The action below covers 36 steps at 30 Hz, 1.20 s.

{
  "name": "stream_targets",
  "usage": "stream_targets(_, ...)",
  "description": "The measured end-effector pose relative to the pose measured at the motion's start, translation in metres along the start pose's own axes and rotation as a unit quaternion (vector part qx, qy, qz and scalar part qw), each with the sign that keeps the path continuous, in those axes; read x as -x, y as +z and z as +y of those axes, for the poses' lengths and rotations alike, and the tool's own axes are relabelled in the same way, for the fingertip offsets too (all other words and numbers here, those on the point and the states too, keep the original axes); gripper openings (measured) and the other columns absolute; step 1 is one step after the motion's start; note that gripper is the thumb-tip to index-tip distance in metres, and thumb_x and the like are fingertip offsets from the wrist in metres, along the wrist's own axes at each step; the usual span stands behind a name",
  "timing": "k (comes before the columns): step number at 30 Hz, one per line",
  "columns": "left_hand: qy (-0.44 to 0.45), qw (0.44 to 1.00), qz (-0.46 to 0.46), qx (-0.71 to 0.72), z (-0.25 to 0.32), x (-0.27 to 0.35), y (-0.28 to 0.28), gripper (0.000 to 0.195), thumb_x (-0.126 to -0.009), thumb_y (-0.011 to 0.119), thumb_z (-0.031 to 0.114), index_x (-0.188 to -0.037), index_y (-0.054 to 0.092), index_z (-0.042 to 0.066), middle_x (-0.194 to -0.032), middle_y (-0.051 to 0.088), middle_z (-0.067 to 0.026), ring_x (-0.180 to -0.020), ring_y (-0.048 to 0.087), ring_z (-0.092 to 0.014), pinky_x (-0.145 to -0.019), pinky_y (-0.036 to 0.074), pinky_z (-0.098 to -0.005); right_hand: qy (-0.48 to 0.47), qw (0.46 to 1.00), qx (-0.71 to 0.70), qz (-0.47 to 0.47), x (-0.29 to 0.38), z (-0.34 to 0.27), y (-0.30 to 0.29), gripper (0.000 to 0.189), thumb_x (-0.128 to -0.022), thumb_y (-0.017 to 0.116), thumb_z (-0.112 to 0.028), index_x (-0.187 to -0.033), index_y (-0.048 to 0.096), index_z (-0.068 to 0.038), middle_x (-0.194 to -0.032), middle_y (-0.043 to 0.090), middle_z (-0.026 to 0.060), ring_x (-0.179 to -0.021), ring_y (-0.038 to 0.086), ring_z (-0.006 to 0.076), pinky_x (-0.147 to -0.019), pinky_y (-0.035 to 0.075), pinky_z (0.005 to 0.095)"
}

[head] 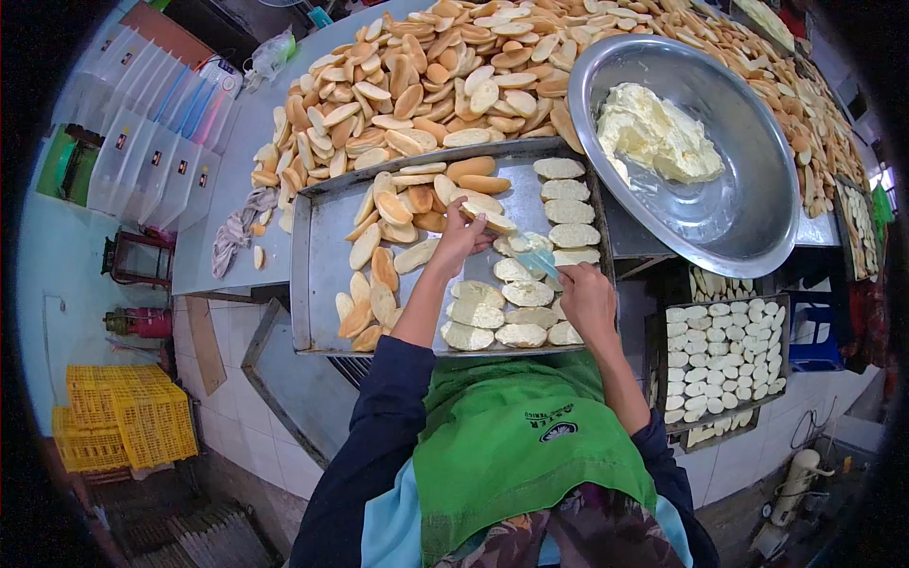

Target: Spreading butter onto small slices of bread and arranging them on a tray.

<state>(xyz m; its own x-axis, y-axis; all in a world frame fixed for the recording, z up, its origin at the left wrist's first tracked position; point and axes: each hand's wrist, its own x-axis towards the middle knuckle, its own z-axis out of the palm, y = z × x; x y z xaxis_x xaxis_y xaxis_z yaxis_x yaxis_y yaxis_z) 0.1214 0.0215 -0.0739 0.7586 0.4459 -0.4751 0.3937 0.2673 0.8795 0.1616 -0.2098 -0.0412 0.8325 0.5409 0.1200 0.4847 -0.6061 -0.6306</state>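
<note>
My left hand [465, 238] holds a halved bread slice [495, 221] over the middle of a metal baking tray [302, 270]. In my right hand [588, 295] is a light-blue plastic spatula [537, 261], its blade at a cream-coated slice just right of my left hand. Columns of coated slices [567, 211] lie along the tray's right side. Uncoated bread pieces [384, 270] lie loosely in its left and middle parts. A large steel bowl [754, 213] with pale yellow cream [657, 135] rests by the tray's upper right corner.
A big heap of bread pieces [426, 85] covers the table behind the tray. A cloth [238, 231] lies at the left. Filled trays [726, 358] are stacked low at the right. Yellow crates [131, 419] and plastic bins [153, 170] stand at the left, an empty tray [291, 397] below the table.
</note>
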Motion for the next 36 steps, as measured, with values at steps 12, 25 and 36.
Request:
stream_targets(12,0.12,0.992,0.03,-0.038,-0.005,-0.022,0.0,0.055,-0.082,0.059,0.014,-0.122,0.023,0.01,-0.106,0.051,-0.0085,-0.082,0.055,-0.014,-0.064,0.046,-0.0265,0.275,0.803,-0.521,-0.091,0.009,0.03,-0.054,0.021,-0.081,0.061,-0.015,-0.098,0.063,-0.002,-0.069,0.059,0.0019,-0.046,0.047,0.0057,-0.039,0.036,0.0181)
stream_targets(25,0.075,0.993,0.081,-0.033,-0.002,-0.006,0.004,0.053,-0.082,0.059,0.012,-0.122,0.023,0.009,-0.109,0.045,-0.0132,-0.09,0.056,-0.02,-0.067,0.047,-0.0293,0.018,0.998,-0.048,0.024,0.007,0.006,-0.022,0.01,-0.075,0.058,-0.009,-0.082,0.064,-0.006,-0.077,0.058,0.0121,-0.072,0.057,0.0335,-0.06,0.045,0.0406)
stream_targets(36,-0.032,0.994,0.036,0.096,0.001,0.006,0.003,0.055,-0.086,0.055,0.018,-0.124,0.016,0.009,-0.113,0.042,-0.0165,-0.088,0.058,-0.026,-0.071,0.049,-0.0371,-0.018,0.997,0.072,0.035,0.006,-0.004,-0.002,0.011,-0.076,0.056,-0.008,-0.083,0.064,-0.008,-0.075,0.057,0.0085,-0.067,0.058,0.0299,-0.056,0.046,0.039)
